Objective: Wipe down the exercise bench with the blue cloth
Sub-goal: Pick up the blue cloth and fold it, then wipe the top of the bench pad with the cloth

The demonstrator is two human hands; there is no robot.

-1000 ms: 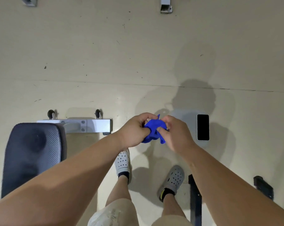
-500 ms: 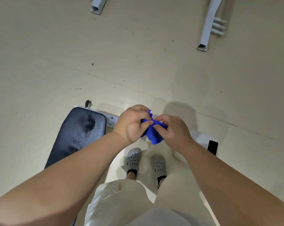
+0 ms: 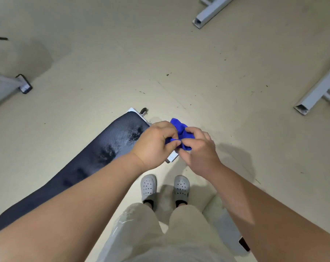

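Note:
A bunched blue cloth (image 3: 181, 133) hangs in the air between my two hands, just past the far end of the bench. My left hand (image 3: 154, 143) pinches its left side with thumb and fingers. My right hand (image 3: 198, 150) grips its right side with curled fingers. The dark padded exercise bench (image 3: 96, 157) runs diagonally from lower left toward the hands, with pale smears and dark wet-looking patches on its top. My left forearm covers part of the bench.
White metal frame bars lie on the floor at upper right (image 3: 211, 14) and at the right edge (image 3: 319, 91). Another machine foot (image 3: 24, 84) sits at the left. A phone (image 3: 243, 242) lies by my right leg. My feet (image 3: 165, 188) stand beside the bench end.
My view has swung left, so the bench now stretches long and diagonal across the frame. Both hands keep working the cloth, which sits a little more to the right of the bench end.

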